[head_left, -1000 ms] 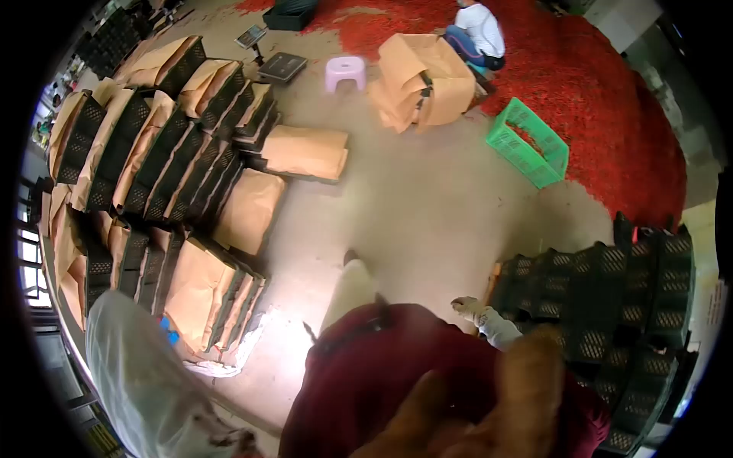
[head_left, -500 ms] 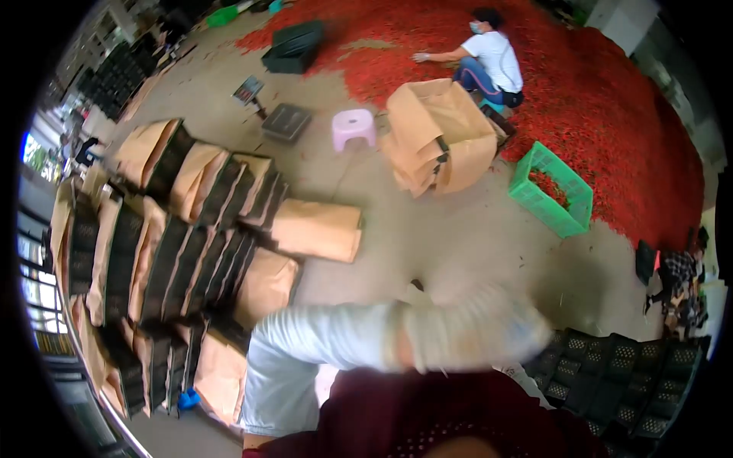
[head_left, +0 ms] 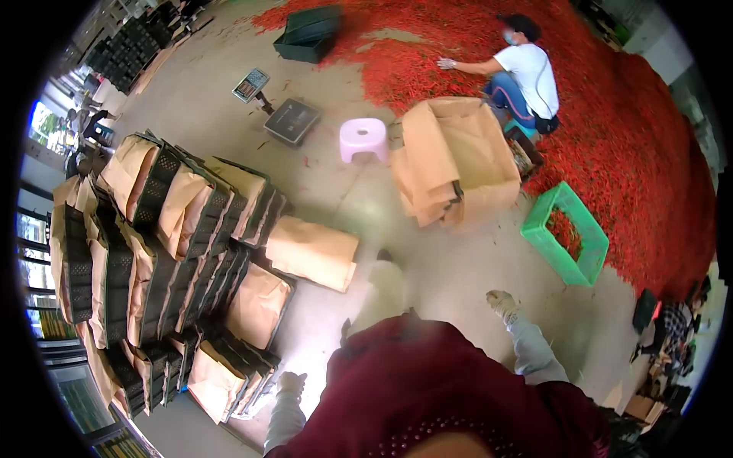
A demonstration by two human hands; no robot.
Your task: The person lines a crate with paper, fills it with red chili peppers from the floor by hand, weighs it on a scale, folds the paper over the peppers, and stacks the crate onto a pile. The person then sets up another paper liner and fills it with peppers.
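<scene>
Paper-lined crates [head_left: 191, 252] crowd beside left hand [head_left: 291, 382]; right hand [head_left: 502, 303] free, both hands spread

Stacked crates [head_left: 153, 252] left of stool [head_left: 363, 139] (scale [head_left: 291, 120] beside it)

Gloved hands of the wearer: two, left hand [head_left: 292, 381] at 7 o'clock, right hand [head_left: 502, 301] at 4 o'clock
Other people: one person [head_left: 527, 69] crouching at 1 o'clock
Green crates: one green crate [head_left: 565, 244] at 3 o'clock
Pink stools: one pink stool [head_left: 363, 139] at 12 o'clock
Platform scales: one platform scale [head_left: 291, 120] at 11 o'clock
Open paper-lined boxes: one open box [head_left: 458, 164] at 1 o'clock
Black paper-lined crates [head_left: 164, 229] at 9 o'clock: many, too packed to count
</scene>
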